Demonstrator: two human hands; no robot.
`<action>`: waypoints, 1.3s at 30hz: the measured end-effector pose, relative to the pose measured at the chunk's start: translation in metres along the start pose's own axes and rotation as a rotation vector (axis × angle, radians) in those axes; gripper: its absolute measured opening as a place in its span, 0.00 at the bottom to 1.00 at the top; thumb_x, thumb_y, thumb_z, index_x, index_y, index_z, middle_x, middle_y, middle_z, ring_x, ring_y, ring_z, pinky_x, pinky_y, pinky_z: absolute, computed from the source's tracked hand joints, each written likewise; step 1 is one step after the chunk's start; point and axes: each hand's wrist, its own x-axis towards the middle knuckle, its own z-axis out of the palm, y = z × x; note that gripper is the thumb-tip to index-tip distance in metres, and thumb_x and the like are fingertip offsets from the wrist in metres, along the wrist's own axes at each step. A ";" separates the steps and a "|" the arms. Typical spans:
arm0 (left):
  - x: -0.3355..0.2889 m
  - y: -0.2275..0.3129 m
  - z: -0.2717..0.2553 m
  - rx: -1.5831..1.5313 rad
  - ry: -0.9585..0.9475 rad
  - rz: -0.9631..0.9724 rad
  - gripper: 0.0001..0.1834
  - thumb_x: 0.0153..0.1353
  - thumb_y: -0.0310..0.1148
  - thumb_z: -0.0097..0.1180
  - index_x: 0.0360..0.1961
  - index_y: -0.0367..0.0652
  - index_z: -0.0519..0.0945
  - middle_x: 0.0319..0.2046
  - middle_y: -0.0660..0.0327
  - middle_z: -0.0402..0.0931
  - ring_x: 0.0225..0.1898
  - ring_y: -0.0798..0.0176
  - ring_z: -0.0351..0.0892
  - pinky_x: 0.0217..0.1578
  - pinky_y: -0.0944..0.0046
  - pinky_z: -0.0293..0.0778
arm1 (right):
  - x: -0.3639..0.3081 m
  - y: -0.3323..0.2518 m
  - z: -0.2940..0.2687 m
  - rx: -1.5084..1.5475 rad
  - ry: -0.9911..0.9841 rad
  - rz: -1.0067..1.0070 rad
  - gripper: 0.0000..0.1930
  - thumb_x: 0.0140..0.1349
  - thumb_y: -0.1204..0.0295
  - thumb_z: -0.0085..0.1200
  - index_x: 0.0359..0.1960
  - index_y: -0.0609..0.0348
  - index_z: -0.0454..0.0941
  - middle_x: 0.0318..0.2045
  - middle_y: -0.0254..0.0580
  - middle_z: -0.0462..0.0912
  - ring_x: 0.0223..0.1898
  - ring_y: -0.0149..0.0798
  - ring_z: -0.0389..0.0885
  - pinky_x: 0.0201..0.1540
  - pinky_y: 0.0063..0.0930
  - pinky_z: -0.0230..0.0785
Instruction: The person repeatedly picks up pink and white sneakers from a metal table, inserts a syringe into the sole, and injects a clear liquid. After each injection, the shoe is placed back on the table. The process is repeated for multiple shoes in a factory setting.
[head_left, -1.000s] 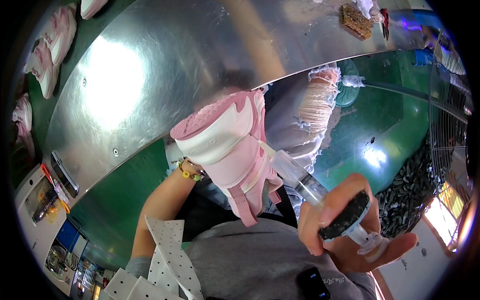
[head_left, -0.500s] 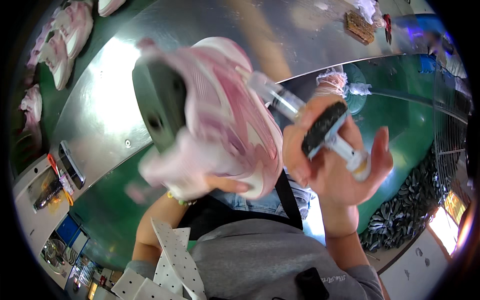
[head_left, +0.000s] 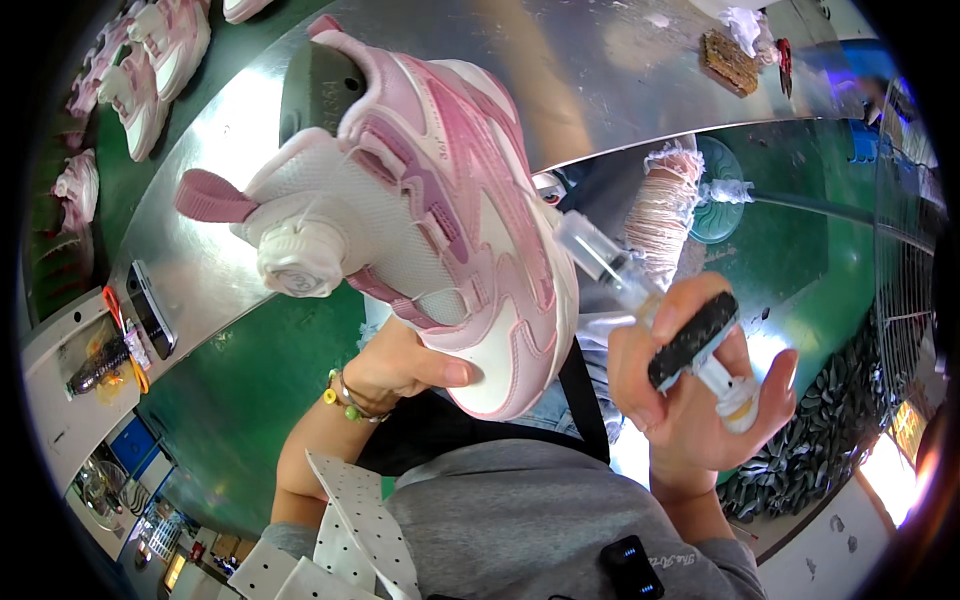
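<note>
Here's the shoe (head_left: 480, 230), toe gripped by the left hand (head_left: 400, 365)! Right of it, the right hand (head_left: 685, 415) holds the syringe (head_left: 592, 248), tip near the shoe's sole; left of it, the phone (head_left: 151, 310); upper right, the sponge (head_left: 729, 63).

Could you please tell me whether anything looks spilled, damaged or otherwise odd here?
Yes: yellow-brown smears stand out against the pale side surface at far left, resembling spilled residue. The pink-and-white shoe in the left hand shows no obvious damage on its visible side.

One syringe (head_left: 603, 258), perhaps seven shoes (head_left: 470, 240).
</note>
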 end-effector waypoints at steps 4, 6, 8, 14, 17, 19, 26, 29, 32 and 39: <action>0.003 -0.007 0.004 -0.020 0.014 -0.037 0.42 0.36 0.27 0.69 0.56 0.36 0.63 0.48 0.58 0.70 0.48 0.64 0.71 0.46 0.65 0.69 | -0.024 -0.006 -0.012 0.002 0.033 0.032 0.34 0.57 0.36 0.28 0.31 0.61 0.62 0.07 0.39 0.63 0.09 0.28 0.56 0.11 0.19 0.45; 0.006 -0.011 0.007 -0.057 0.023 -0.078 0.41 0.37 0.28 0.68 0.56 0.36 0.63 0.48 0.57 0.70 0.48 0.64 0.72 0.45 0.66 0.70 | -0.036 -0.008 -0.022 -0.001 -0.010 0.019 0.32 0.57 0.37 0.31 0.32 0.60 0.62 0.08 0.40 0.64 0.10 0.29 0.57 0.12 0.19 0.48; 0.014 -0.016 0.018 -0.189 -0.045 -0.037 0.38 0.42 0.23 0.62 0.57 0.36 0.61 0.50 0.55 0.69 0.50 0.60 0.71 0.48 0.63 0.71 | -0.047 -0.007 -0.028 0.035 -0.005 -0.022 0.31 0.58 0.38 0.32 0.33 0.60 0.61 0.09 0.41 0.65 0.11 0.29 0.58 0.13 0.20 0.49; 0.046 -0.024 0.041 -0.457 -0.065 -0.042 0.38 0.44 0.18 0.58 0.59 0.39 0.58 0.52 0.56 0.66 0.55 0.58 0.67 0.52 0.60 0.69 | -0.064 -0.005 -0.037 0.091 0.001 -0.196 0.31 0.59 0.40 0.34 0.33 0.62 0.61 0.11 0.38 0.65 0.12 0.30 0.61 0.14 0.21 0.53; 0.075 -0.026 0.049 -0.415 -0.178 0.060 0.35 0.44 0.20 0.59 0.56 0.41 0.62 0.49 0.58 0.69 0.53 0.59 0.68 0.53 0.59 0.68 | -0.066 -0.007 -0.039 0.088 0.014 -0.261 0.35 0.57 0.40 0.40 0.34 0.71 0.64 0.14 0.36 0.63 0.13 0.31 0.65 0.14 0.22 0.56; 0.091 -0.026 0.058 -0.253 -0.151 0.128 0.47 0.36 0.36 0.71 0.59 0.44 0.58 0.56 0.60 0.62 0.59 0.58 0.61 0.63 0.47 0.51 | -0.053 -0.010 -0.033 0.000 0.007 -0.327 0.32 0.60 0.45 0.40 0.35 0.72 0.65 0.13 0.37 0.64 0.13 0.32 0.65 0.15 0.23 0.56; 0.109 -0.014 0.076 -0.390 -0.193 0.218 0.43 0.40 0.34 0.68 0.58 0.44 0.59 0.55 0.61 0.64 0.58 0.58 0.62 0.65 0.45 0.42 | -0.040 -0.019 -0.022 -0.064 0.028 -0.351 0.31 0.58 0.46 0.44 0.37 0.72 0.66 0.19 0.47 0.71 0.16 0.34 0.69 0.18 0.23 0.60; 0.100 0.001 0.096 -0.421 -0.059 0.181 0.43 0.42 0.39 0.68 0.58 0.42 0.59 0.55 0.58 0.65 0.58 0.58 0.62 0.63 0.49 0.52 | -0.034 -0.010 -0.023 -0.066 0.058 -0.447 0.30 0.56 0.46 0.48 0.35 0.70 0.68 0.20 0.49 0.73 0.16 0.35 0.70 0.18 0.23 0.61; 0.087 0.022 0.112 -0.569 0.026 0.137 0.28 0.51 0.35 0.62 0.52 0.41 0.65 0.48 0.60 0.70 0.53 0.61 0.68 0.56 0.59 0.67 | -0.027 -0.008 -0.022 -0.189 0.013 -0.557 0.36 0.47 0.41 0.53 0.35 0.69 0.69 0.23 0.51 0.76 0.17 0.36 0.73 0.20 0.24 0.65; 0.094 0.044 0.132 -0.661 0.113 0.110 0.19 0.54 0.31 0.59 0.46 0.41 0.70 0.44 0.60 0.73 0.47 0.63 0.73 0.50 0.64 0.72 | -0.025 0.004 -0.036 -0.310 -0.136 -0.661 0.36 0.38 0.51 0.65 0.38 0.75 0.72 0.27 0.53 0.78 0.23 0.45 0.77 0.25 0.28 0.69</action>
